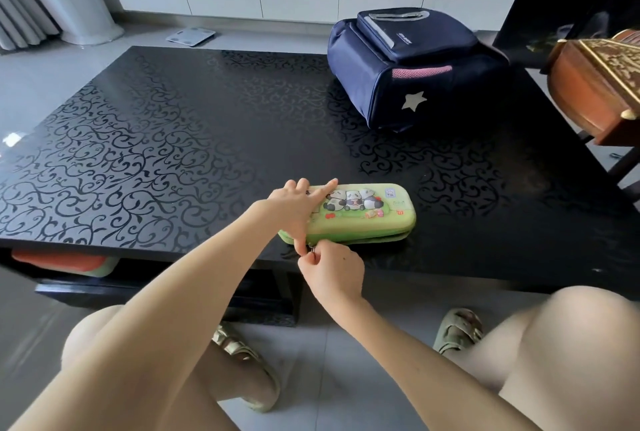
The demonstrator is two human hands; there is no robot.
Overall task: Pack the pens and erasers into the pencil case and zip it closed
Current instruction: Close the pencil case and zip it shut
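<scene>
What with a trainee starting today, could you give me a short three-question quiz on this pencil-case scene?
1. True or false: the left hand rests on top of the pencil case.
2. The right hand pinches: A) the zipper pull; B) a pen; C) an eraser.
3. Fill in: the backpack stands on the table at its far ____ side.

Key: 1 true; 2 A; 3 right.
</scene>
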